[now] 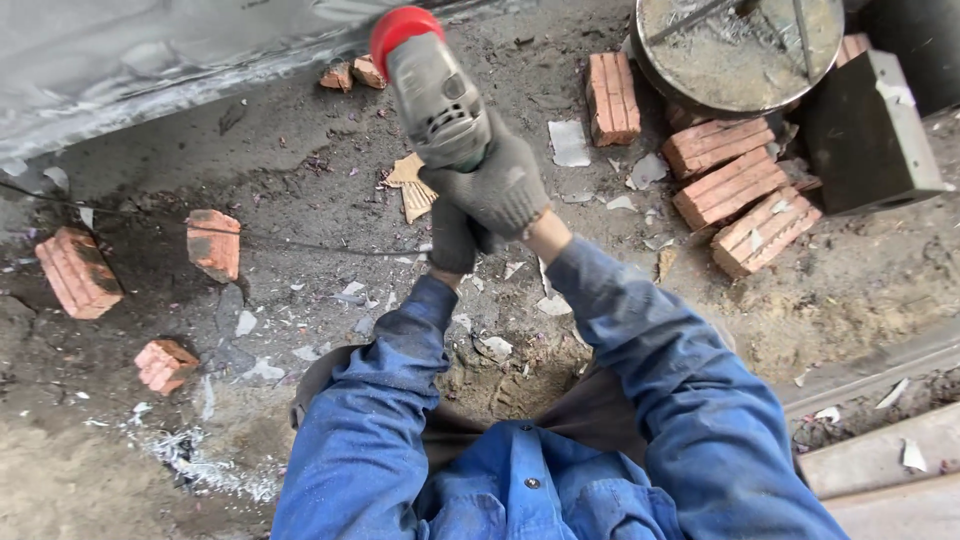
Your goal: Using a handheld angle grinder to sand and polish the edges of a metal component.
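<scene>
A grey power tool with a red end cap (428, 88) is held up in front of me, over dirty ground. My right hand (500, 182), in a dark grey glove, is wrapped around the tool's lower body. My left hand (454, 238), gloved too, sits just below and behind the right one, gripping the tool's lower end; most of it is hidden. Both arms wear blue work sleeves. A thin black cable (300, 246) runs across the ground to the left.
Red bricks lie scattered: a stack (735, 190) at the right, one (612, 97) near a round metal drum (735, 45), others at the left (78, 272) (214, 243) (165, 364). A dark metal box (866, 135) stands far right. Grey sheeting (130, 55) covers the top left.
</scene>
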